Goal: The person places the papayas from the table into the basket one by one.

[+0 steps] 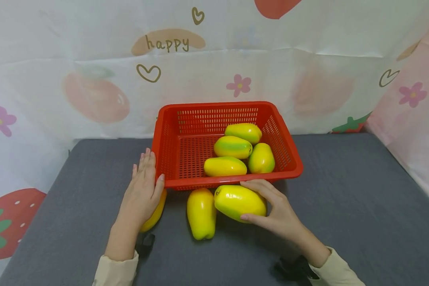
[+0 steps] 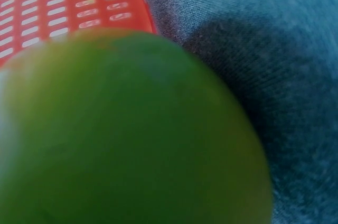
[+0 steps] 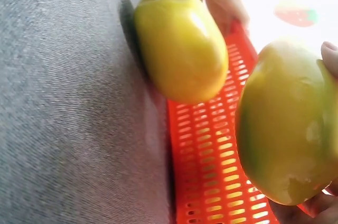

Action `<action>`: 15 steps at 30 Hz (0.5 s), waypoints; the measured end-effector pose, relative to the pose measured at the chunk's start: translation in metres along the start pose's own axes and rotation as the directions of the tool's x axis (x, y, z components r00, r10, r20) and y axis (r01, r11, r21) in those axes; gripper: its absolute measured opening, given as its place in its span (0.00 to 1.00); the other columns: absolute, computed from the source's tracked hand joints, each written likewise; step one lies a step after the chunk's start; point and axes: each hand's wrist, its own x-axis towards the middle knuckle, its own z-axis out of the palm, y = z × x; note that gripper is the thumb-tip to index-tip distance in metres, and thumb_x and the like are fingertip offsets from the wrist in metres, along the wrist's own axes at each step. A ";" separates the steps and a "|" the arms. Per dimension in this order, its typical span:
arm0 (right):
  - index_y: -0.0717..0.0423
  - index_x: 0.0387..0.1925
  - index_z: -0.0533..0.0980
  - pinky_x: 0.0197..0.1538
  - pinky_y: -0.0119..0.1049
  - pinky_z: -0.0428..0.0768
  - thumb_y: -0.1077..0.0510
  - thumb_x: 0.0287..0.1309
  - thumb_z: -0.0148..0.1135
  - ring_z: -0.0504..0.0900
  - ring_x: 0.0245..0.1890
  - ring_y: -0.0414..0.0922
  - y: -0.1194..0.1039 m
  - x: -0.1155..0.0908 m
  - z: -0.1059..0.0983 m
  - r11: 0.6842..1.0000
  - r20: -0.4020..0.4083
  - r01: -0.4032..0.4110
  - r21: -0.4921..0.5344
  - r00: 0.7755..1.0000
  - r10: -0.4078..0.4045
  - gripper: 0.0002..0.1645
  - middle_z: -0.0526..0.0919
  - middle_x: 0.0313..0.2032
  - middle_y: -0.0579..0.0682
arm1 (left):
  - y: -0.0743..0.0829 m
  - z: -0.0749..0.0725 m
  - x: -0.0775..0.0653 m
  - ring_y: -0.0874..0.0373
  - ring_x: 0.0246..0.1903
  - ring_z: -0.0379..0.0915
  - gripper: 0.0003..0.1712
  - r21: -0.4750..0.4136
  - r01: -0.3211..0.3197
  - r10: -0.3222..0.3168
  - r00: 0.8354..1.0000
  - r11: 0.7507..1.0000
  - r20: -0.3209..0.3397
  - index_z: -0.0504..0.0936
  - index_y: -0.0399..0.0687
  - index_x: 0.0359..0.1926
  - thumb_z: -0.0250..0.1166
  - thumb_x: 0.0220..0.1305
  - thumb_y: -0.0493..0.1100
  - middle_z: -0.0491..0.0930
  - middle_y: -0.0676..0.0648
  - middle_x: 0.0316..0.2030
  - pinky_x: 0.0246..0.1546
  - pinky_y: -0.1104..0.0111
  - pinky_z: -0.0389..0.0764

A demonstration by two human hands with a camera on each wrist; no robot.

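My right hand [image 1: 277, 206] holds a yellow-green papaya [image 1: 239, 201] between thumb and fingers, just in front of the red basket's front rim. In the right wrist view that papaya [image 3: 288, 123] is lifted beside the basket's slotted wall. My left hand [image 1: 141, 194] lies with straight fingers along the front left corner of the red basket [image 1: 196, 182]. Partly hidden below that hand is another papaya [image 1: 154, 214], which looms large and green in the left wrist view [image 2: 137, 134]. Between the hands, a third papaya [image 1: 201, 214] lies on the table, close to the basket.
Several papayas [image 1: 233, 147] lie inside the basket, gathered toward its right side. A dark grey cloth [image 1: 343, 190] covers the table. Behind the basket hangs a white printed curtain [image 1: 200, 83] with hearts, flowers and fruit.
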 end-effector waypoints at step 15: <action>0.57 0.58 0.73 0.59 0.32 0.68 0.65 0.36 0.78 0.71 0.55 0.44 -0.006 0.004 -0.015 1.000 -0.017 0.020 -0.004 1.000 -0.020 0.42 0.75 0.55 0.50 | 0.000 0.000 0.001 0.46 0.71 0.36 0.37 -0.005 -0.004 0.004 1.000 1.000 0.004 0.44 0.32 0.72 0.47 0.71 0.45 0.44 0.36 0.72 0.69 0.51 0.42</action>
